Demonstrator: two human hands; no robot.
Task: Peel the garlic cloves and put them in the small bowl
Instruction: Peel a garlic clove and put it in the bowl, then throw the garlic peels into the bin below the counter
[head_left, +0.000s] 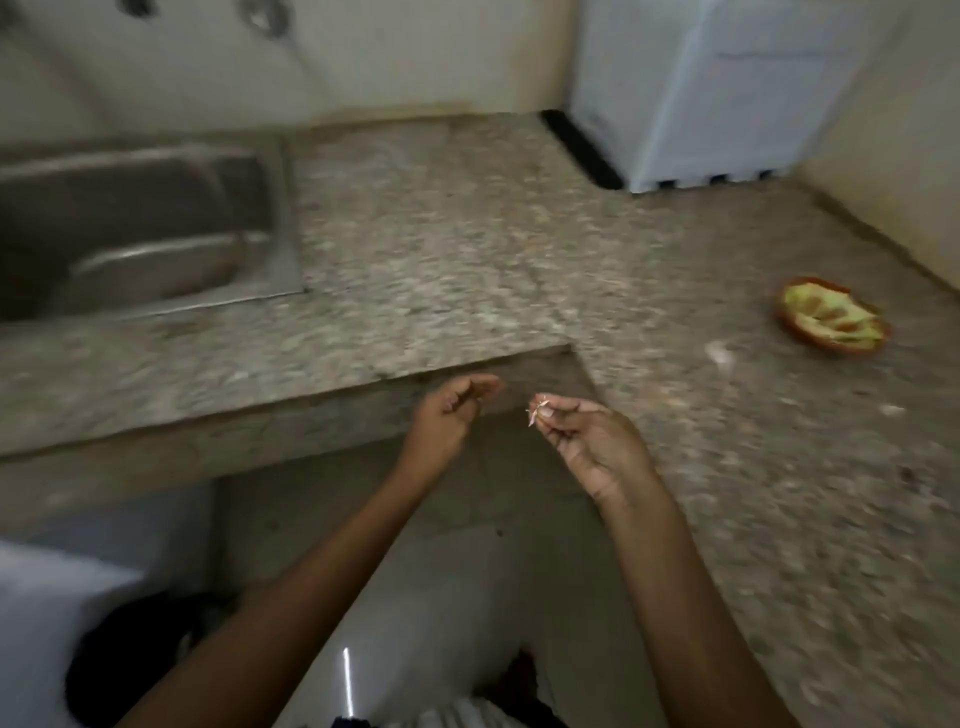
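Two hands hover off the inner corner of the speckled grey-brown granite desk, over the floor, probably so that loosened skin drops clear of the worktop. The right hand is turned palm-up and pinches a small pale, papery-skinned garlic clove at its fingertips, presenting it toward the other hand for stripping. The left hand sits just beside it with fingers curled in toward the thumb; blur hides whether it holds a shred of peel. The small round bowl with a brown rim and yellow-green inside stands well apart, near the desk's right edge by the wall. A whitish scrap lies between the bowl and the inner corner.
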